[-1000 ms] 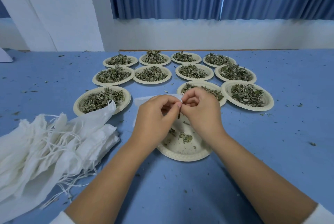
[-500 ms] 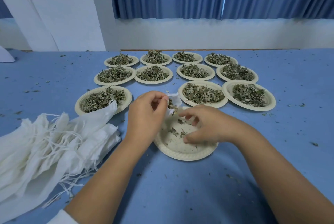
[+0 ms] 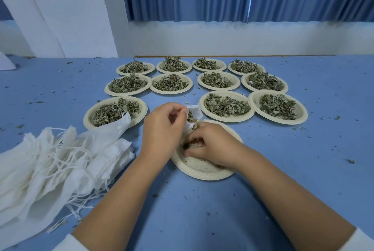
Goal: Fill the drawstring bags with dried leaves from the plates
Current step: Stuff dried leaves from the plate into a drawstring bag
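The right hand [image 3: 210, 145] has left the drawstring bag [image 3: 195, 112] and dropped onto the near plate [image 3: 202, 171]. Its fingers, spread half a second ago, now curl over the last dried leaves [image 3: 189, 145]. The left hand [image 3: 164, 127] has lowered the bag's mouth beside them.

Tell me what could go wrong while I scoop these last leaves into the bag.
The bag, held by the left hand alone, has a small mouth; leaves pinched in the right hand may spill onto the crumb-littered table. The pile of empty bags overlaps a full plate; tugging one could tip it.
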### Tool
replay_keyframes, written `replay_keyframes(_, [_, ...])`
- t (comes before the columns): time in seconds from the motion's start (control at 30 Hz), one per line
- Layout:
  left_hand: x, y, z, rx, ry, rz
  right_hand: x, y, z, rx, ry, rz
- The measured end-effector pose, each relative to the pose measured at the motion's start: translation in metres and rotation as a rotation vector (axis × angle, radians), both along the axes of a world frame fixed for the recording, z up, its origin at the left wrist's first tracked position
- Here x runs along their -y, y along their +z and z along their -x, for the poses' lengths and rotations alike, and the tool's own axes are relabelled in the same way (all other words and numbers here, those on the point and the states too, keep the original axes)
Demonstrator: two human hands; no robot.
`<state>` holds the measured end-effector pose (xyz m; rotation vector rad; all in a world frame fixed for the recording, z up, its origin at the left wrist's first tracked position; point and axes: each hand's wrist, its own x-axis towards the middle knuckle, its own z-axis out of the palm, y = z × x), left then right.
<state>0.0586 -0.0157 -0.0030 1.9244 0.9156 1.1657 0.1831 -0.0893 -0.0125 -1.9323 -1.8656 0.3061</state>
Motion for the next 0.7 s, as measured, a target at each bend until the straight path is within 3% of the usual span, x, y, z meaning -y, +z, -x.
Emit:
replay_keyframes(0.23, [-0.001, 0.000, 0.000, -0.003, 0.006, -0.008, 0.000, 0.000, 0.005, 0.061, -0.017, 0.003])
replay_keyframes(0.37, [-0.002, 0.001, 0.002, -0.005, 0.008, -0.020, 0.011, 0.015, -0.010, -0.214, -0.133, -0.067])
replay_keyframes(0.5, [0.001, 0.001, 0.001, -0.016, -0.012, -0.027, 0.014, 0.030, -0.020, -0.503, -0.270, -0.329])
replay_keyframes(0.6, [0.004, -0.001, -0.002, -0.024, -0.029, -0.035, 0.008, 0.028, -0.010, -0.614, -0.320, -0.399])
replay_keyframes(0.7, [0.008, -0.002, -0.004, -0.048, -0.055, -0.070, 0.001, 0.022, -0.003, -0.567, -0.382, -0.407])
